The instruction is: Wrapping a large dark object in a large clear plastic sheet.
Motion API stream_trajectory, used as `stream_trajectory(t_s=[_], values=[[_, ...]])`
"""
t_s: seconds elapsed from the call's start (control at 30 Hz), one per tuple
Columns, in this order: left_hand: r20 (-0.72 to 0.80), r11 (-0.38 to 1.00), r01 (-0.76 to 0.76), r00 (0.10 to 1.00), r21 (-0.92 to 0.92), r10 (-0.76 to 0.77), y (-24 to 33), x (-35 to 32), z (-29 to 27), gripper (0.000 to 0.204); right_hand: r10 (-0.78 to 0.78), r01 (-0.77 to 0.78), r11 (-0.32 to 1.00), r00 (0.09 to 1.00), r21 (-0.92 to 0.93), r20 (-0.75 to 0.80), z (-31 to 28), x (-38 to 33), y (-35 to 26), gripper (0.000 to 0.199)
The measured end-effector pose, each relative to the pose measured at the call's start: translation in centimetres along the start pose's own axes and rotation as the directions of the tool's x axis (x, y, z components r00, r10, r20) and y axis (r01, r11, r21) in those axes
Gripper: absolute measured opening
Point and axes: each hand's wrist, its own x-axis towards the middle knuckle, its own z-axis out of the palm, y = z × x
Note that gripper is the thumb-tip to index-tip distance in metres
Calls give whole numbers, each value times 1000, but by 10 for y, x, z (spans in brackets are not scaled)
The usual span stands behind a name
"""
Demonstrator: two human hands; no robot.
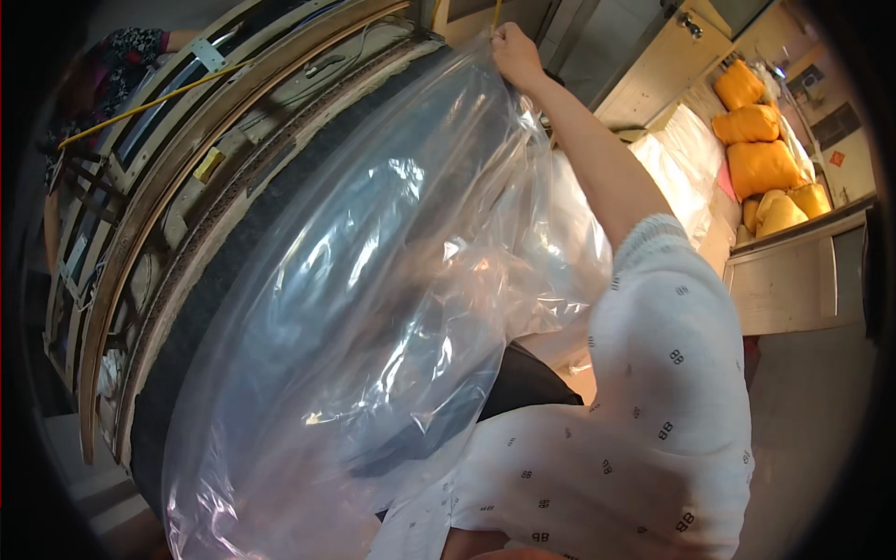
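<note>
My right hand [516, 56] is raised at the far end of the work surface, fingers closed round the top edge of a large clear plastic sheet or bag [373, 271]. From that grip the plastic hangs in shiny folds and spreads toward me across a dark padded surface [308, 177]. My right arm, in a white printed sleeve [667, 364], reaches up along the right side of the plastic. My left hand does not show. Skin-toned patches appear blurred through the film, and I cannot make out what they are.
A curved frame of wooden rails [177, 196] runs along the left, with a yellow cord [159, 103] across it. Beyond it stands a person in a dark patterned top [131, 47]. Orange bundles [765, 168] are piled at the far right, near white plastic sacks [686, 154] and a wooden cabinet [784, 280].
</note>
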Motion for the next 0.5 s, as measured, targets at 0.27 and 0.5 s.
stream_trajectory(t_s=[0.27,0.5], values=[[-11,951,131,990,-279,-139,-61,-26,-101,32,-383,368,630,913,-684,139,24,16,-25,13],[-203,928,116,959,-353,-197,-132,-15,-185,36,-697,775,622,483,111,530,56,-169,-142,34]])
